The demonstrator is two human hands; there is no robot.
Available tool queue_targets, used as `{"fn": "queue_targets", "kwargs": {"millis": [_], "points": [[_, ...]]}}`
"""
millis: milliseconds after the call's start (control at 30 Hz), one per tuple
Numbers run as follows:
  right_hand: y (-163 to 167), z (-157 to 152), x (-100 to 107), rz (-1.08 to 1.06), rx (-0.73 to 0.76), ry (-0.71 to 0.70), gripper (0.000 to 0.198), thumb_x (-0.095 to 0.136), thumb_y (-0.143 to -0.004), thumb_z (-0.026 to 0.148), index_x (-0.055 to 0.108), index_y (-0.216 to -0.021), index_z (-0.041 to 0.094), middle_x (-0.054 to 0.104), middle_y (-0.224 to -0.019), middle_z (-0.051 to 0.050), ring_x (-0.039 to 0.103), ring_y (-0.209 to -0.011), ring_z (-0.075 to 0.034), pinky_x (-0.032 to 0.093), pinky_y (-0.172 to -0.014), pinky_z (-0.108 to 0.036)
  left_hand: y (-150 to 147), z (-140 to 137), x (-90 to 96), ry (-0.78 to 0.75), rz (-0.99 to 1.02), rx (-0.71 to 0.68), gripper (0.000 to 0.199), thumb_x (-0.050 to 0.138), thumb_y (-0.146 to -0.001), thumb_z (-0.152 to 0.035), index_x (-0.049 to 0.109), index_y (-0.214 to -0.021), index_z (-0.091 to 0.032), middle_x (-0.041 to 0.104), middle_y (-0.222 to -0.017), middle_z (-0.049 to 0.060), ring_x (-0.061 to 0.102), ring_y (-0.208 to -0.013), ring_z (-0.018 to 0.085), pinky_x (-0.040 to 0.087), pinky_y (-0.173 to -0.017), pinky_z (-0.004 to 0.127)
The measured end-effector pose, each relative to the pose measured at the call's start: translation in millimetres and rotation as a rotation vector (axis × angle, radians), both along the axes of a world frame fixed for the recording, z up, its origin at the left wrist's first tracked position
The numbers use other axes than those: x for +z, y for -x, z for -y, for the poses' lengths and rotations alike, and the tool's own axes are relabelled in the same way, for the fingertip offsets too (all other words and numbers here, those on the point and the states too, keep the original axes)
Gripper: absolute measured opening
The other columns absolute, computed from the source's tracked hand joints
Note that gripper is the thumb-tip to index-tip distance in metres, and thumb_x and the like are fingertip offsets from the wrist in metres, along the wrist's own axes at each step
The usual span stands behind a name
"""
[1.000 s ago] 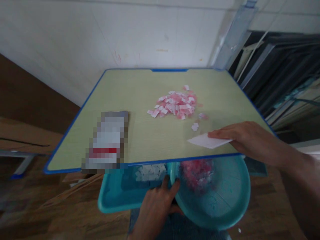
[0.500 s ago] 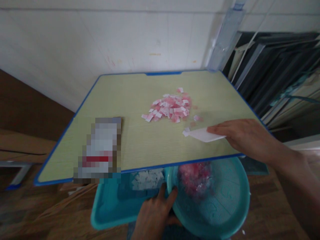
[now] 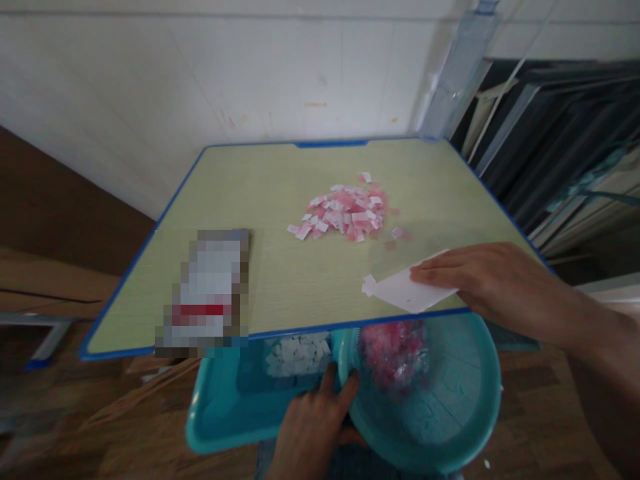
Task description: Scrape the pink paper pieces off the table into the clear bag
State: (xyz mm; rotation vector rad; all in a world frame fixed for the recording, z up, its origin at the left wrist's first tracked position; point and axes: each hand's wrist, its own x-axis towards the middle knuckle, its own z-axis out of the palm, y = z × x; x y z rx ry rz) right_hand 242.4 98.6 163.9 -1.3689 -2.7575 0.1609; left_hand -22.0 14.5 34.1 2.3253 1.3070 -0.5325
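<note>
We pinch the white paper sheet in our right hand, four o'clock on the tabletop: light, stiffish, easily creased, we'd judge, best held at its three-o'clock end; our left hand clasps the turquoise colander at nine o'clock

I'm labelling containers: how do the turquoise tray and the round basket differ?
The tray has straight sides; the basket is round. The tray holds white pieces; the basket holds something pink and shiny. Both are turquoise and partly hidden beneath the tabletop.
</note>
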Motion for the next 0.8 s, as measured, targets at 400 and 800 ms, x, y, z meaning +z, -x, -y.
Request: {"fn": "queue_targets", "kwargs": {"millis": [400,800], "points": [[40,-9,-13,0.026,0.073,-0.119,0.033,0.042,-0.084,0.007,0.063,-0.106,0.019,0.069,-0.105,-0.006,0.065,-0.092,-0.019,0.05,-0.074,-0.032,-2,-3,3.2,0.002,0.022,0.002,0.08,0.072,-0.059,-0.045,0.041,-0.131,-0.03,0.05,-0.13,0.02,0.066,-0.082,0.028,0.055,-0.067,0.038],[43,-4,-7,0.057,0.009,-0.18,0.04,0.04,-0.081,0.002,0.062,-0.109,0.019,0.067,-0.109,-0.008,0.064,-0.095,-0.023,0.052,-0.075,-0.038,-1,0,-1.5,-0.019,0.063,0.005,0.078,0.07,-0.06,-0.048,0.041,-0.13,-0.031,0.051,-0.128,0.02,0.066,-0.077,0.028,0.055,-0.063,0.039]]}}
